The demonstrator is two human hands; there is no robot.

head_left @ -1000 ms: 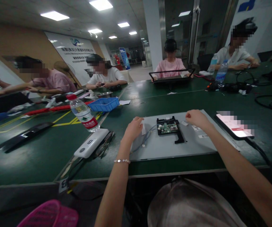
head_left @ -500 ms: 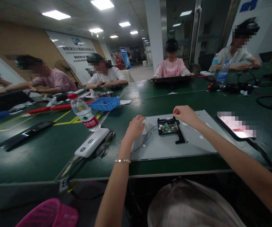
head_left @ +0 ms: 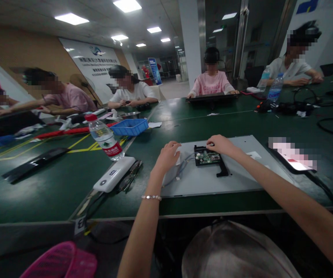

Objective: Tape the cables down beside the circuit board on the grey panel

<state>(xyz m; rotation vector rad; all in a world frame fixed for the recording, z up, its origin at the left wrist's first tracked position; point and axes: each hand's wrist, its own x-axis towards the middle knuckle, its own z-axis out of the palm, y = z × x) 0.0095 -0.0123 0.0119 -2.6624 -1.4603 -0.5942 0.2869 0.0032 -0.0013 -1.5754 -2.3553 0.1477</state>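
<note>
A grey flat panel (head_left: 242, 175) lies on the green table in front of me. On it sits a black bracket (head_left: 223, 170) framing a green circuit board (head_left: 208, 156). My left hand (head_left: 169, 155), with a beaded bracelet at its wrist, is at the panel's left side. Its bent fingers close over a whitish piece (head_left: 170, 174), next to thin grey cables (head_left: 184, 162). At the far edge of the bracket, my right hand (head_left: 221, 144) has its fingers pinched together; what they hold, if anything, is hidden.
Left of the panel are a water bottle (head_left: 105, 141), a white power bank (head_left: 114, 174), folded glasses (head_left: 130, 177) and a blue tray (head_left: 130, 127). A lit phone (head_left: 295, 156) with a cable lies right. A pink basket (head_left: 59, 262) stands below. Several people sit around the table.
My right hand has moved slightly left and down, over the bracket's far edge near the circuit board. The left hand stays at the whitish piece. The view has shifted slightly.
</note>
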